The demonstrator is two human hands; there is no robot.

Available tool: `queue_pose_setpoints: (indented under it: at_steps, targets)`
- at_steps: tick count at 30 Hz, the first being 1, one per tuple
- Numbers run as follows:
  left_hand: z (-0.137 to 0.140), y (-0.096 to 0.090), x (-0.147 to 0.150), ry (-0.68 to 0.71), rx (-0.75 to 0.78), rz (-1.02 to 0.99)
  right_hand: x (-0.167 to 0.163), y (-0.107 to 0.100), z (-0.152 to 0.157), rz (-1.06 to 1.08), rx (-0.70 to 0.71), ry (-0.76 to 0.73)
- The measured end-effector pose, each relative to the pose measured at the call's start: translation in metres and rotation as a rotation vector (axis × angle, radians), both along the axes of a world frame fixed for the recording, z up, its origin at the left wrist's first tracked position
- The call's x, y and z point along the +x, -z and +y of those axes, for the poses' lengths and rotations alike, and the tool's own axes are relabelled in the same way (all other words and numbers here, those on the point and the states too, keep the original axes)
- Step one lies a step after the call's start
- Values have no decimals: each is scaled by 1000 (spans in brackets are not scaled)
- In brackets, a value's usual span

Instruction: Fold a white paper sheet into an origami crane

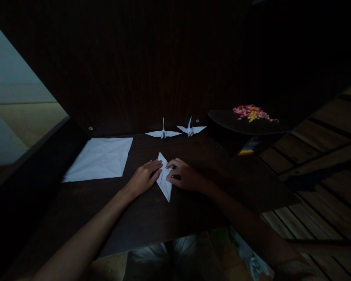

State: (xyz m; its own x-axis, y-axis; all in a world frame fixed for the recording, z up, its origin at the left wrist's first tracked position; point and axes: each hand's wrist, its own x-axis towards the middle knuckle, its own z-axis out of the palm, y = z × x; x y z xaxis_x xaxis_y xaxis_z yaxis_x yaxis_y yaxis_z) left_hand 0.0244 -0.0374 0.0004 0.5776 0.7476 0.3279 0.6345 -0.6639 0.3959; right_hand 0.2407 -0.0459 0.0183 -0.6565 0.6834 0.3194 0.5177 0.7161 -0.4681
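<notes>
One left hand (143, 178): laid on the folded paper (164, 182); pinching, can't tell.
Right hand (186, 175): curled at its right edge, grip unclear.
Folded paper: mid-bench (149, 218); creasing seems in hand, needing matched edges.
Bench: dark, paper birds (163, 134) (190, 132) behind, sheet (102, 160) left.
Room: dim, wooden slats (293, 221) right.

Dark desk (152, 218), wooden slats (307, 215), dim light.
</notes>
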Motion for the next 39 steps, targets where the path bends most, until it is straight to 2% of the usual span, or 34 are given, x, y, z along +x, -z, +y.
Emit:
queue_pose_setpoints:
  at_steps: [6,12,21,32,39]
  targets:
    - [-3,-6,-2,58,17,-19,5,9,9,-64,-94,46]
    - [-2,-6,-4,55,220,43,7,9,11,-180,-10,14]
    - [-2,-11,-12,73,113,220,11,1,8,-251,-30,26]
    - [-5,-13,-11,6,84,281,11,-4,7,-285,-33,29]
    - [-4,-12,-13,18,77,276,10,1,12,-246,-102,70]
